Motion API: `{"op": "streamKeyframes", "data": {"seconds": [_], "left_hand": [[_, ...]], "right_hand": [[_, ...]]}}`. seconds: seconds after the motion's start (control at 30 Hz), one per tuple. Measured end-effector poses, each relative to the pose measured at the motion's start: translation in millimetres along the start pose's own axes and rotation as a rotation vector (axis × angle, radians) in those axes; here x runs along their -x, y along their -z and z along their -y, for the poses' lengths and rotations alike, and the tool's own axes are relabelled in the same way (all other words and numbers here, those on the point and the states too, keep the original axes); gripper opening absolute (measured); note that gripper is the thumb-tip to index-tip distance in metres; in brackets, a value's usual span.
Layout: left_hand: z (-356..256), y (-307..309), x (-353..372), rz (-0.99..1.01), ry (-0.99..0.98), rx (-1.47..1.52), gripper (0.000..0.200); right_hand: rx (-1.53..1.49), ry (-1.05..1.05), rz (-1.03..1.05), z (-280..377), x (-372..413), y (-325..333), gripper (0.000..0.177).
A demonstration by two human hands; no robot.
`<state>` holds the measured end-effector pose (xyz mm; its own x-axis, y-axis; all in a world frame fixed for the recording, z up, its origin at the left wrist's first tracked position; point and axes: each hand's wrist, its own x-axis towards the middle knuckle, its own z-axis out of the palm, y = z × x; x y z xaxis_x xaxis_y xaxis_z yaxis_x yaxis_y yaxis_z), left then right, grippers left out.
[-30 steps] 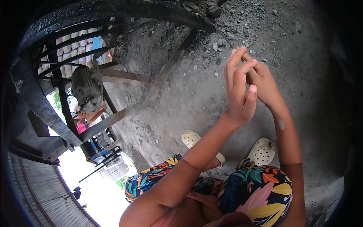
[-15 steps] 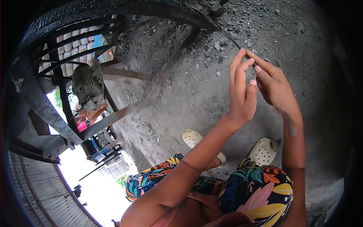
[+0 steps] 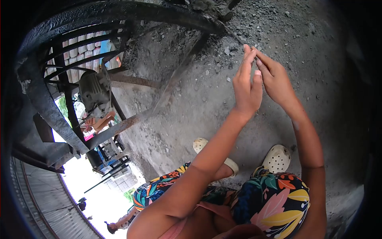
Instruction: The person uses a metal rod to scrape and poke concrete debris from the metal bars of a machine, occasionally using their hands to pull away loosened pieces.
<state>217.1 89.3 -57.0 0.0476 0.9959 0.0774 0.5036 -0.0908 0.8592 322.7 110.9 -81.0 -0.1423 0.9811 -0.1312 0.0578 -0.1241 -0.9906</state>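
A thin dark rod runs from the rubble at the top down to the fingertips of both hands. My right hand pinches its near end between thumb and fingers, though the fingers partly hide that end. Beside it, my left hand has its fingers and thumb stretched out, with the fingertips against the rod and close to the right fingertips. Just beyond the hands lies loose grey gravel.
A dark metal frame with a motor stands at the left. Stacked sacks show behind it. A person's hand is beyond the frame, and another person is at the lower left. Pale clogs rest on the ground.
Both my hands have moved slightly left and up, and less of the rod shows. The second person has come into view at the lower left.
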Motion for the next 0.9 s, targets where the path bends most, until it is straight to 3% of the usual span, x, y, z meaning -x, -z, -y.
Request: {"op": "streamKeyframes", "data": {"seconds": [0.13,0.17,0.33,0.47,0.53,0.57,0.6,0.67,0.7,0.77,0.83,0.9], "left_hand": [[-10,-10,7,0.087,-0.052,0.076,0.066],[-14,-12,13,0.080,0.018,0.128,0.073],[-24,-7,24,-0.021,0.022,0.247,0.068],[-38,3,10,-0.007,0.024,0.173,0.062],[-33,8,0,-0.030,0.056,0.139,0.058],[-21,10,-12,-0.039,0.165,0.227,0.054],[-12,9,-20,-0.047,0.263,0.320,0.051],[-19,4,-16,-0.037,0.275,0.237,0.047],[-20,3,-13,0.007,0.223,0.201,0.048],[-26,2,-3,0.042,0.175,0.163,0.049],[-34,2,7,0.068,0.019,0.134,0.054],[-37,2,8,0.011,0.076,0.068,0.055]], "right_hand": [[-0.019,-0.030,-0.168,17,12,1,0.036],[-0.015,-0.025,-0.161,21,14,2,0.036],[-0.055,-0.055,0.020,29,12,4,0.036],[-0.210,0.029,-0.003,17,-7,-2,0.038],[-0.243,-0.233,0.190,21,-34,-1,0.039],[-0.268,-0.466,0.334,38,-36,10,0.041],[-0.261,-0.463,0.329,37,-36,13,0.041],[-0.276,-0.453,0.258,31,-31,15,0.042],[-0.279,-0.453,0.246,30,-27,15,0.042],[-0.281,-0.225,0.051,32,-15,11,0.042],[-0.315,-0.196,0.036,35,-6,8,0.042],[-0.291,-0.135,0.059,31,-10,-2,0.042]]}}
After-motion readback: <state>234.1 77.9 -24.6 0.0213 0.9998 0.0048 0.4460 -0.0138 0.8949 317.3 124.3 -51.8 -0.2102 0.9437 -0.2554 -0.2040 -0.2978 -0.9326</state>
